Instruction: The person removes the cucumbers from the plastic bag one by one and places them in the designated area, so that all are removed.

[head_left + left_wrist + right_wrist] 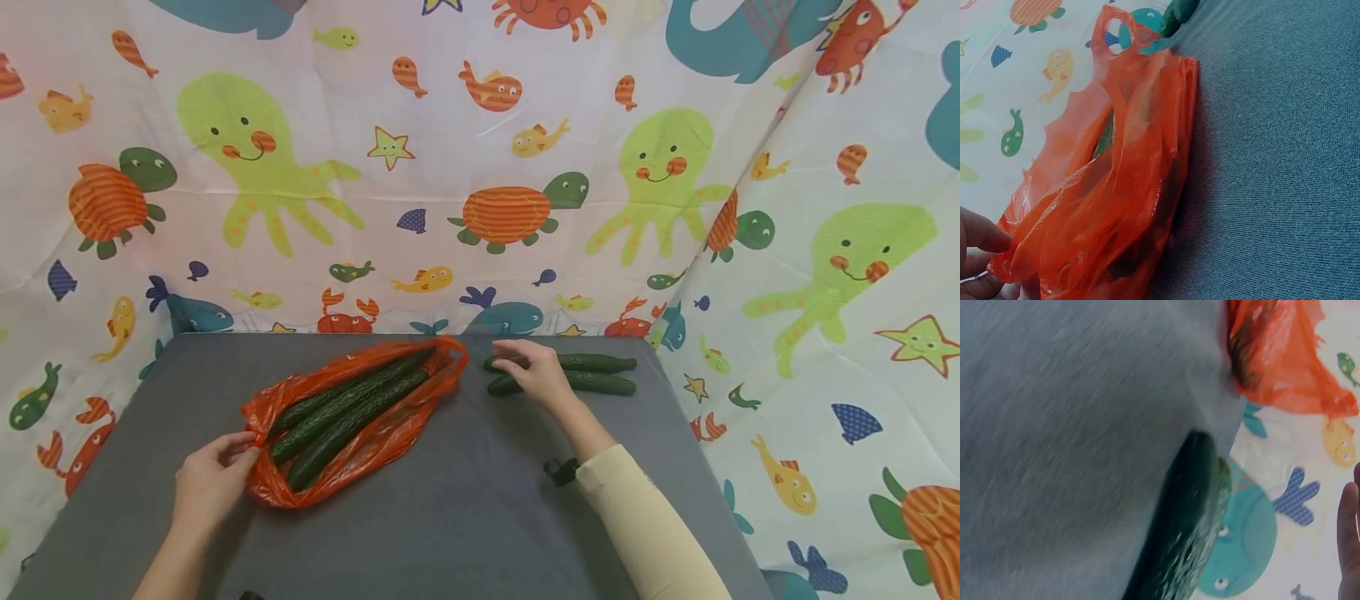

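An orange plastic bag point(405, 429) lies on the left half of the table with its mouth spread. Inside it three dark green cucumbers point(360, 421) are side by side on a slant. My left hand point(213, 479) pinches the bag's near left edge between thumb and fingers; the left wrist view shows the thin plastic gathered at the fingertips point(988, 240). At the back right, two more cucumbers point(603, 383) lie roughly parallel on the cloth. Above their left ends is my right hand point(534, 375), fingers loosely bent and holding nothing. In the right wrist view its fingers point(1349, 525) appear beside the cucumbers point(1179, 519).
A grey cloth point(480, 517) covers the table. Behind it and along the sides hangs a white curtain point(442, 167) printed with sea animals. A small black band point(561, 471) is at my right wrist.
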